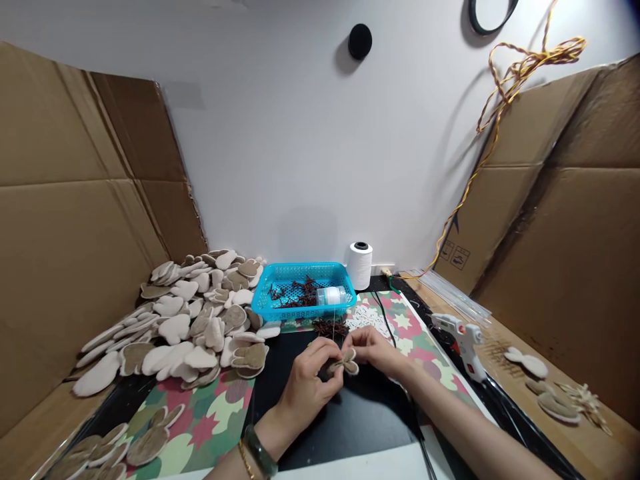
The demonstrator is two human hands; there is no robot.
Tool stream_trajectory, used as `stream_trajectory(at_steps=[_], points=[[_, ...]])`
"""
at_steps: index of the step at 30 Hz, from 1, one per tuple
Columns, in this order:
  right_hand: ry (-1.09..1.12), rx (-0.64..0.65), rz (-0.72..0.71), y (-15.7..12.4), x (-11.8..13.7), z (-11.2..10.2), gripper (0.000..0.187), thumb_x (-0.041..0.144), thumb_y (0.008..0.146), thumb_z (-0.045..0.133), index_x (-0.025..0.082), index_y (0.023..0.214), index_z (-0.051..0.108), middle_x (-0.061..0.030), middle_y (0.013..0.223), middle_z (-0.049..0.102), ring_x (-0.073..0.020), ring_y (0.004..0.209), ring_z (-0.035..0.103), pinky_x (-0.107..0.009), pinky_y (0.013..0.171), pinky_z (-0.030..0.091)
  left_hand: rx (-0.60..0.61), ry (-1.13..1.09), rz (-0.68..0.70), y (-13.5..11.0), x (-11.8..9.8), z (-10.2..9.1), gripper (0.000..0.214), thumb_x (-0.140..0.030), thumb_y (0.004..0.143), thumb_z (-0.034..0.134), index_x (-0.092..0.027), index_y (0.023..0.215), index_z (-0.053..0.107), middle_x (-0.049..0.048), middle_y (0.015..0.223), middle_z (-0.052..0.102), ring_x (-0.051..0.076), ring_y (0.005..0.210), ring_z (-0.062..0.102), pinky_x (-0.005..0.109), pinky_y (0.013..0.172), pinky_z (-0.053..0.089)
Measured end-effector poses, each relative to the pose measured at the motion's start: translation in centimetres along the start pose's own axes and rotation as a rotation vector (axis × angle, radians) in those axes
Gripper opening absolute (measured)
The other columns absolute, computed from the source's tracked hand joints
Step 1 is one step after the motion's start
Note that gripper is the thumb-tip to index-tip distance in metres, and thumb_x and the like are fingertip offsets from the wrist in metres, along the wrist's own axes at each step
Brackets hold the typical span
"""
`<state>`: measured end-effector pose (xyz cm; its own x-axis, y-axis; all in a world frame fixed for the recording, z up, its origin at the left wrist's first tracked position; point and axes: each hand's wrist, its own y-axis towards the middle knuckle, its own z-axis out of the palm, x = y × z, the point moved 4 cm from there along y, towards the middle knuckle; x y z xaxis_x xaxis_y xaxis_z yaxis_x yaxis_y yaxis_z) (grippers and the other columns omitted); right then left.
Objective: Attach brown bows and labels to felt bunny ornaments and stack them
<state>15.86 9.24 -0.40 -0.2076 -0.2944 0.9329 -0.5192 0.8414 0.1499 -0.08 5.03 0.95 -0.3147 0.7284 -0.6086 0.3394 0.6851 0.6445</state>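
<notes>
My left hand (310,380) and my right hand (375,350) meet above a black mat (350,433), both pinching a small tan felt bow (346,362). Its two lobes spread to either side of my fingertips, and its middle is partly hidden by them. A thin thread (333,320) rises from the bow toward a blue plastic basket (300,293). Just beyond my hands lies a small tuft of dark red twigs (330,327). A large heap of beige felt shapes (190,313) spreads to the left of my left hand.
A white thread spool (360,265) stands behind the basket. To the right lie a white glue gun (463,340), clear glue sticks (445,293) and several felt shapes (545,400). Patterned paper (415,340) lies under the tools. Cardboard sheets (575,233) flank the work area.
</notes>
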Motion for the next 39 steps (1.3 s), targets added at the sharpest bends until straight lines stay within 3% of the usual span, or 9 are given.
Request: stream_trajectory(at_steps=[4,7,12,16,20,27,31,35,39], points=[[0.002,-0.213,-0.052,-2.9,-1.4,2.5,0.043,0.05,0.093,0.061,0.018,0.065,0.054,0.0038,0.059,0.044,-0.0105,0.053,0.036,-0.024,0.051,0.029,-0.058,0.041,-0.104,-0.1,0.6,0.2,0.013,-0.006,0.078,0.058,-0.019,0.079,0.062,0.0025,0.082,0.064,0.017,0.076,0.062,0.027,0.069,0.047],[-0.376,-0.406,-0.293,-4.9,0.4,3.4,0.031,0.027,0.099,0.055,0.018,0.069,0.054,0.0008,0.062,0.051,-0.0134,0.06,0.042,-0.027,0.057,0.03,-0.05,0.052,-0.165,-0.3,0.8,0.7,0.011,-0.008,0.077,0.059,-0.019,0.077,0.061,0.002,0.08,0.065,0.017,0.074,0.062,0.027,0.068,0.047],[-0.948,-0.377,-0.616,-5.9,2.9,3.7,0.026,0.007,0.1,0.044,0.017,0.083,0.06,-0.0048,0.072,0.061,-0.0178,0.065,0.043,-0.032,0.061,0.029,-0.031,0.072,-0.192,-0.4,0.8,0.9,0.01,-0.009,0.078,0.059,-0.018,0.077,0.061,0.0023,0.08,0.066,0.018,0.074,0.062,0.027,0.069,0.047],[-1.098,-0.311,-0.727,-5.7,3.5,3.1,0.028,0.011,0.103,0.041,0.016,0.09,0.065,-0.0072,0.077,0.063,-0.0202,0.069,0.047,-0.033,0.063,0.034,0.023,0.109,-0.185,-0.4,0.7,1.0,0.012,-0.007,0.076,0.057,-0.018,0.075,0.06,0.002,0.078,0.063,0.018,0.073,0.06,0.026,0.066,0.043],[-0.863,-0.287,-0.555,-4.3,3.5,1.5,0.028,0.017,0.105,0.043,0.018,0.092,0.068,-0.01,0.094,0.068,-0.0204,0.082,0.058,-0.032,0.071,0.044,0.097,0.091,-0.167,-0.5,0.6,1.2,0.014,-0.005,0.075,0.056,-0.019,0.076,0.058,0.0014,0.079,0.06,0.017,0.073,0.058,0.026,0.065,0.042],[-0.103,-0.048,0.001,-0.9,0.5,-1.0,0.025,0.039,0.093,0.066,0.017,0.08,0.067,-0.0005,0.068,0.063,-0.0152,0.06,0.06,-0.025,0.057,0.046,0.121,0.017,-0.132,-0.6,0.3,1.0,0.014,-0.006,0.078,0.057,-0.019,0.081,0.058,0.0026,0.085,0.063,0.018,0.079,0.059,0.027,0.071,0.044],[-0.093,-0.142,-0.003,-1.1,0.9,-1.7,0.026,0.042,0.091,0.068,0.017,0.088,0.072,-0.004,0.081,0.07,-0.0165,0.072,0.062,-0.026,0.064,0.047,0.106,-0.004,-0.137,-0.5,0.4,0.9,0.013,-0.007,0.077,0.057,-0.02,0.08,0.059,0.0021,0.083,0.063,0.017,0.076,0.059,0.027,0.069,0.044],[-0.077,-0.058,0.039,-2.2,1.7,-0.9,0.021,0.038,0.089,0.069,0.017,0.092,0.073,-0.0034,0.079,0.071,-0.0168,0.07,0.064,-0.027,0.063,0.048,0.101,-0.013,-0.128,-0.5,0.2,0.9,0.012,-0.008,0.077,0.057,-0.02,0.08,0.06,0.0023,0.084,0.063,0.018,0.077,0.06,0.027,0.07,0.044],[-0.267,-0.107,-0.163,-3.0,3.2,-0.3,0.01,0.028,0.086,0.072,0.019,0.088,0.07,-0.0044,0.089,0.069,-0.0175,0.077,0.063,-0.029,0.069,0.051,0.093,-0.017,-0.127,-0.6,0.2,0.9,0.013,-0.007,0.077,0.057,-0.02,0.08,0.059,0.0023,0.084,0.062,0.017,0.078,0.06,0.027,0.07,0.044]])
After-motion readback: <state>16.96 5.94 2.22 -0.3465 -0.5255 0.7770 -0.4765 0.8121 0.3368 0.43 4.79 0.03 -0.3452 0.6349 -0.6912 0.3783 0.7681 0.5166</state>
